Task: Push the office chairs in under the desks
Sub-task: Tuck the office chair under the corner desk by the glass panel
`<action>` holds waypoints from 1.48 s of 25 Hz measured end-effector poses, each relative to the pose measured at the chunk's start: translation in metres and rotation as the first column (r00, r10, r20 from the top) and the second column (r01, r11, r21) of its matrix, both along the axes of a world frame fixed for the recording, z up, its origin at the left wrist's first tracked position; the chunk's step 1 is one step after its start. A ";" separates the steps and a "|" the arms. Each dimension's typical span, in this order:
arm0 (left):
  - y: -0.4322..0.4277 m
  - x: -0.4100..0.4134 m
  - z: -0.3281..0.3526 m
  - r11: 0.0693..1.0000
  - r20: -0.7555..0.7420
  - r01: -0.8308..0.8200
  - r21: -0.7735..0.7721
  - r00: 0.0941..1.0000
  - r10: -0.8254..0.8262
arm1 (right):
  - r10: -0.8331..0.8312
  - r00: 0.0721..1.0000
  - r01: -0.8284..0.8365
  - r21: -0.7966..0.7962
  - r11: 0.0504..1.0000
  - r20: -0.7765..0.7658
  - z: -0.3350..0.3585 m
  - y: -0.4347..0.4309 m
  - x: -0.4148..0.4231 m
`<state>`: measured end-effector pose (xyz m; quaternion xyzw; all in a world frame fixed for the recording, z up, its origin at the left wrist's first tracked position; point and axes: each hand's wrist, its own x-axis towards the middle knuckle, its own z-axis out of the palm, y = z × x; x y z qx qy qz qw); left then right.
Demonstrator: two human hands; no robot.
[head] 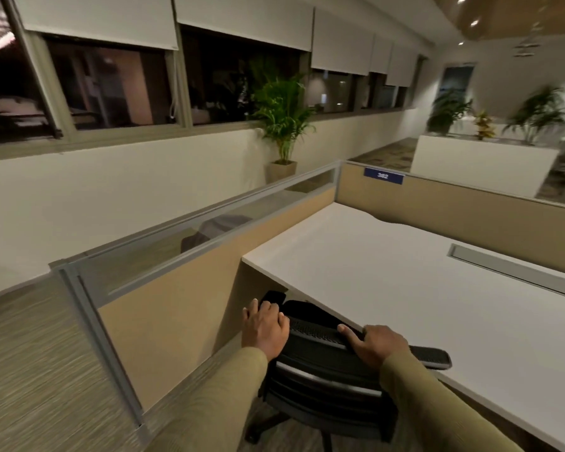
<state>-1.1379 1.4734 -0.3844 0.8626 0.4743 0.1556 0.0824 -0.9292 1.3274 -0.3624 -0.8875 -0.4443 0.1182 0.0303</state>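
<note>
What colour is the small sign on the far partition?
The sign is dark blue with pale characters; head view shows it.

**deskguy:** both arms stretched forward and down, sleeves to the wrists?

**mika_r:** yep. left grip [265, 327] lies palm down, fingers spread. right grip [377, 345] has its thumb pointing left, fingers hooked over the chair back [320, 334].

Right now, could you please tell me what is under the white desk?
A black office chair stands at the desk edge, one armrest tucked beneath. Its top hides everything deeper.
</note>
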 end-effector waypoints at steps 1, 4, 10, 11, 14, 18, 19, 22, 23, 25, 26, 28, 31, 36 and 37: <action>-0.008 -0.003 -0.003 1.000 -0.012 0.005 0.003 1.000 -0.005 | 0.009 0.999 -0.010 0.019 1.000 0.032 -0.002 -0.015 -0.005; -0.035 -0.018 -0.010 1.000 -0.016 0.028 0.008 0.999 -0.027 | 0.023 0.992 -0.032 0.071 0.997 0.127 -0.006 -0.049 -0.027; -0.101 -0.063 -0.013 0.995 0.016 0.097 0.028 0.995 -0.098 | -0.020 0.980 -0.007 0.134 0.991 0.199 -0.005 -0.123 -0.073; -0.116 -0.072 -0.012 0.993 0.029 0.110 0.036 0.993 -0.111 | -0.031 0.975 -0.003 0.153 0.988 0.220 -0.007 -0.140 -0.083; -0.159 -0.099 -0.011 0.984 0.069 0.156 0.086 0.984 -0.162 | -0.057 0.960 -0.002 0.213 0.977 0.273 -0.008 -0.189 -0.114; -0.207 -0.129 -0.006 0.962 0.191 0.202 0.183 0.953 -0.236 | -0.137 0.942 0.047 0.282 0.958 0.306 -0.010 -0.244 -0.150; -0.216 -0.135 -0.007 0.955 0.215 0.213 0.208 0.942 -0.257 | -0.157 0.937 0.060 0.297 0.953 0.313 -0.012 -0.257 -0.158; -0.235 -0.150 -0.009 0.936 0.243 0.250 0.249 0.919 -0.310 | -0.221 0.916 0.088 0.369 0.925 0.335 -0.018 -0.287 -0.184; -0.240 -0.153 -0.010 0.932 0.244 0.262 0.249 0.915 -0.322 | -0.236 0.909 0.094 0.383 0.919 0.343 -0.018 -0.294 -0.192; -0.243 -0.157 -0.012 0.927 0.232 0.287 0.241 0.910 -0.342 | -0.236 0.905 0.080 0.406 0.910 0.353 -0.018 -0.304 -0.205; -0.243 -0.158 -0.011 0.925 0.207 0.304 0.228 0.913 -0.352 | -0.217 0.911 0.057 0.415 0.908 0.352 -0.017 -0.307 -0.209; -0.235 -0.159 -0.009 0.910 0.128 0.354 0.214 0.914 -0.386 | -0.147 0.926 -0.006 0.404 0.915 0.348 -0.015 -0.313 -0.212; -0.218 -0.159 -0.010 0.880 0.069 0.418 0.225 0.894 -0.442 | -0.074 0.927 -0.071 0.365 0.928 0.369 -0.013 -0.312 -0.215; -0.194 -0.149 -0.007 0.870 0.052 0.452 0.199 0.881 -0.470 | -0.114 0.907 -0.061 0.393 0.917 0.407 -0.016 -0.290 -0.215; -0.189 -0.146 -0.005 0.868 0.048 0.459 0.192 0.878 -0.475 | -0.123 0.900 -0.062 0.403 0.913 0.418 -0.017 -0.287 -0.213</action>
